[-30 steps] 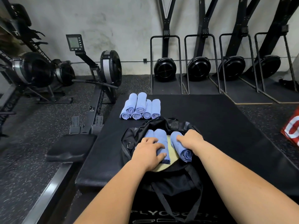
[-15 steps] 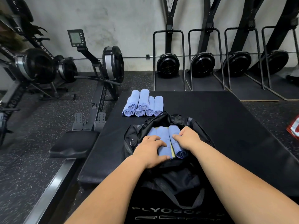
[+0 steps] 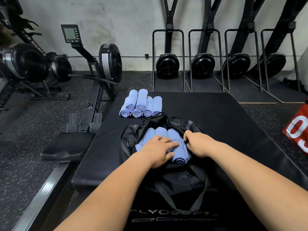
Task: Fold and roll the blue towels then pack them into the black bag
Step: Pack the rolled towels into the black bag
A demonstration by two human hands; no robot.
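The black bag (image 3: 176, 179) lies open on a black padded box. Three rolled blue towels (image 3: 179, 150) lie side by side inside it, ends toward me. My left hand (image 3: 158, 150) rests flat on the left and middle rolls, its fingers straight and reaching to the right roll. My right hand (image 3: 197, 143) sits at the bag's right rim, just beside the right roll, with its fingers curled on the black fabric there. Several more rolled blue towels (image 3: 141, 105) are stacked on the box behind the bag.
The padded box (image 3: 225, 124) stretches right and back from the bag. A rowing machine (image 3: 98, 84) stands on the floor at the left, its seat (image 3: 66, 145) close to the box. Black fan machines (image 3: 202, 65) line the back wall. A red object (image 3: 298, 130) lies at the right edge.
The right roll has been pushed left against the other two, covering the yellowish patch in the bag. My right hand has shifted from that roll to the bag's right rim.
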